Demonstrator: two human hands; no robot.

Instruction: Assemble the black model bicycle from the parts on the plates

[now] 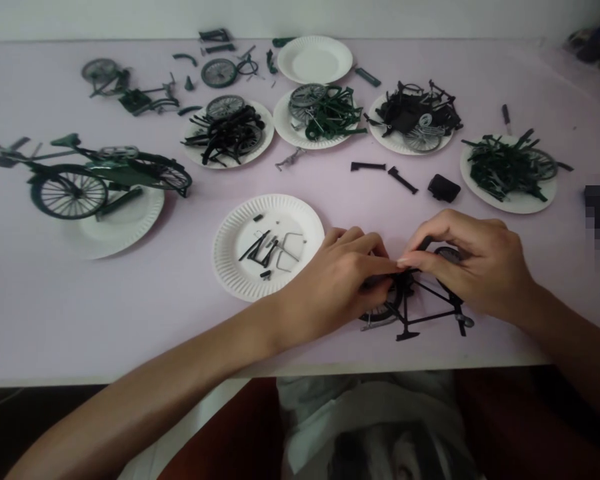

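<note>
A small black model bicycle (433, 293) lies at the table's front edge, partly hidden by both hands. My left hand (347, 267) is closed round its wheel end, the fingertips bent over the black wheel and the frame. From the other side, my right hand (480, 263) pinches with thumb and index finger at the same end, its tips meeting my left fingers. Between the right fingers a short black part (422, 245) shows; its kind is hidden. A second wheel (449, 255) sits partly behind the right hand.
A white paper plate (223, 247) with small black and metal pieces lies left of my hands. An assembled green model bicycle (70, 190) stands at the left. Several plates of bicycle parts line the back. Two black bars (403, 180) and a black box-like piece (443, 188) lie beyond my right hand.
</note>
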